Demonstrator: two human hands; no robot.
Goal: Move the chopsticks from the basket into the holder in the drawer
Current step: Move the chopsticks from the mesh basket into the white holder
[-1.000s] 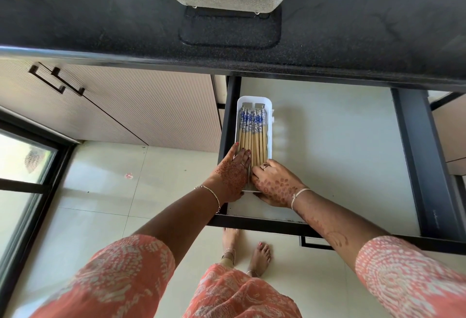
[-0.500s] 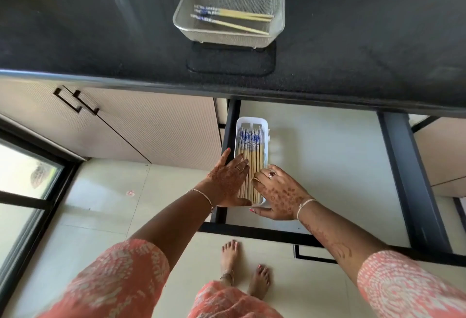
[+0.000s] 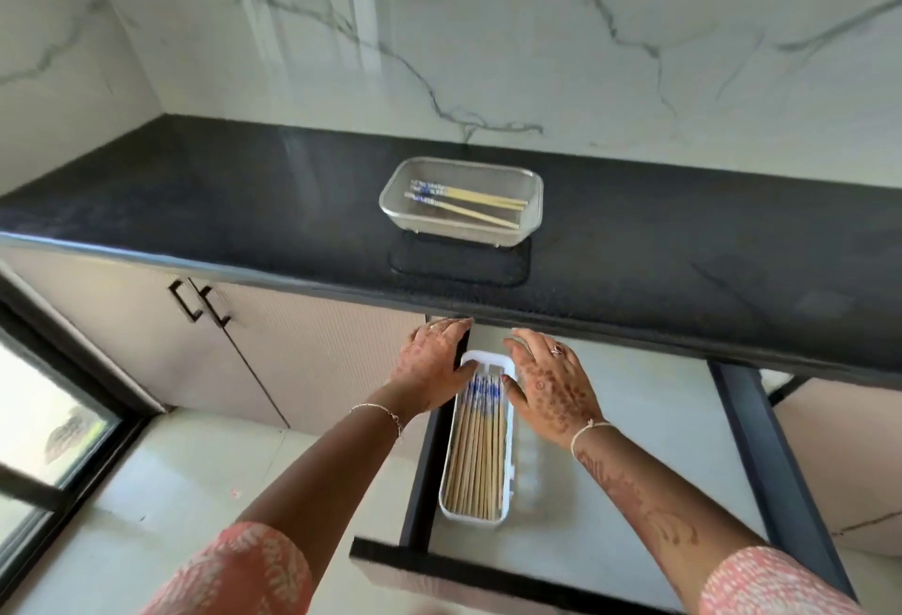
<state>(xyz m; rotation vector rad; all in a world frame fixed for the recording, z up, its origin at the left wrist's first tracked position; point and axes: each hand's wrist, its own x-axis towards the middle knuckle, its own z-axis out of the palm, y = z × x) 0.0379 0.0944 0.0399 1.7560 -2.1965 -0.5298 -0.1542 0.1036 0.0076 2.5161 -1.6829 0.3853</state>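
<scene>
1. Both hands empty, fingers spread and loosely extended: left hand [image 3: 434,360] over the drawer's dark left rail, thumb touching the far left corner of the holder [image 3: 476,512]; right hand [image 3: 551,385] just beside the holder's far right corner, pinching nothing.
2. Holder lying in the open drawer [image 3: 634,443], against its left side, already packed with chopsticks, blue-patterned ends pointing away toward the table edge.
3. Remaining chopsticks [image 3: 468,204] lying in the mesh basket [image 3: 534,204] on the black table [image 3: 195,204], a few sticks only, exact count hard to tell.
4. Basket up and forward of both sets of fingers, beyond the table's front edge, roughly centred between the hands; neither hand clearly nearer, perhaps the right by a little.
5. Long axis of the basket sticks running left to right, blue ends left, bare tips right — roughly crosswise to the sticks in the holder.
6. Likely next: reach up over the edge, pinch across the shafts, then turn the bundle roughly a quarter so blue ends face away before lowering.
</scene>
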